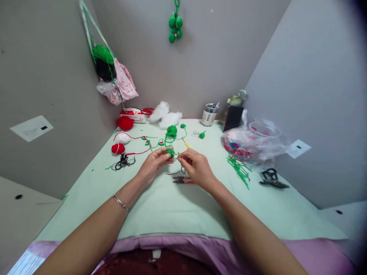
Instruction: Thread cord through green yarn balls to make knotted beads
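Note:
My left hand (155, 163) is closed around a small green crocheted ball (170, 152), pinching it between thumb and fingers above the table. My right hand (195, 165) is closed in a pinch just right of the ball. Something thin runs from its fingertips to the ball, too fine to tell as needle or thread. Red-handled thread snips (183, 180) lie below the right hand, partly hidden by it. A yellow-handled crochet hook (186, 144) shows just beyond the right fingers. Behind the hands sits a ball of green yarn (171, 131).
Red yarn balls (118, 148), white stuffing (170, 119) and tangled black yarn (124, 162) are to the left and back. Green yarn scraps (239, 170), a black claw clip (273, 178), a plastic bag (252, 141), a phone (233, 118) and a pen tin (209, 115) stand right.

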{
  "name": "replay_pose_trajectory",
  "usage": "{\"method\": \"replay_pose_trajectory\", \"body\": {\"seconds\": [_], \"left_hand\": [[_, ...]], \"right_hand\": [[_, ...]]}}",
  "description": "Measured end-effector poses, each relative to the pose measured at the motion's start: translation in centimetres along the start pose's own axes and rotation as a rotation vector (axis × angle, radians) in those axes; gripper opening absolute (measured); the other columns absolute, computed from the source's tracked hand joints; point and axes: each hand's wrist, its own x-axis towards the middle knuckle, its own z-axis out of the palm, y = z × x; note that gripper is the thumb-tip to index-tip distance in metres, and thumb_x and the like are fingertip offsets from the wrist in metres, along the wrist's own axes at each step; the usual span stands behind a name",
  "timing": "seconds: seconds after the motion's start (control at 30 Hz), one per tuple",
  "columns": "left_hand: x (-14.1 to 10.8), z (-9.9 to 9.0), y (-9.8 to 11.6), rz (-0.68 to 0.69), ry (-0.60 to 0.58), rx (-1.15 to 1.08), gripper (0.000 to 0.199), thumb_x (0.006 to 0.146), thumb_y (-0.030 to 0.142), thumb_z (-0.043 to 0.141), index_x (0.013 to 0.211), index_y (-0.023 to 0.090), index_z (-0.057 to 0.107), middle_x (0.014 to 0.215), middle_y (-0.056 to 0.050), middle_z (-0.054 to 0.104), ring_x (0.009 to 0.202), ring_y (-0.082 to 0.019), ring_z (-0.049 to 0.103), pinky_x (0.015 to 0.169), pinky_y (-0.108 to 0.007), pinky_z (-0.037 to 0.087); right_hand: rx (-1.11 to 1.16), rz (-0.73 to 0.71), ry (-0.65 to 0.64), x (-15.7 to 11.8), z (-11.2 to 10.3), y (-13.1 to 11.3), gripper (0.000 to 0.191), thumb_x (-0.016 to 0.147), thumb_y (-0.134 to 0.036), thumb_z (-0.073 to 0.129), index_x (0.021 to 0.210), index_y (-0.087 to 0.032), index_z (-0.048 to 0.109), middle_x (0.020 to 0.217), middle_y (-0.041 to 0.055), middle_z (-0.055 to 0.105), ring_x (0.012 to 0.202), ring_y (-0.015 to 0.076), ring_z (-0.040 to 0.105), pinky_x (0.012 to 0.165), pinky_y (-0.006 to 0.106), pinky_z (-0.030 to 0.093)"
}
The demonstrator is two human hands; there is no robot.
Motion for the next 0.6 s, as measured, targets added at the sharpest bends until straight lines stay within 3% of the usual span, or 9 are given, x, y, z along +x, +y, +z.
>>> {"method": "replay_pose_trajectory", "body": {"seconds": [0.33,0.6], "left_hand": [[-0.11,0.24,0.25,0.013,0.008,0.000,0.028,0.076,0.026,0.078,0.102,0.017,0.072,0.093,-0.003,0.068,0.086,-0.016,0.064,0.092,-0.035,0.051],[-0.09,0.10,-0.05,0.046,0.021,0.015,0.029,0.073,0.025,0.080,0.100,0.017,0.070,0.096,-0.002,0.065,0.089,-0.016,0.063,0.095,-0.038,0.051]], "right_hand": [[0.263,0.213,-0.045,-0.01,0.95,0.29,0.012,0.086,-0.027,0.058,0.083,-0.019,0.067,0.072,0.0006,0.064,0.062,0.0136,0.052,0.060,0.027,0.039],[0.335,0.286,-0.074,0.11,1.02,0.07,0.015,0.082,-0.031,0.059,0.077,-0.018,0.064,0.065,-0.0014,0.059,0.058,0.0118,0.047,0.056,0.025,0.035]]}}
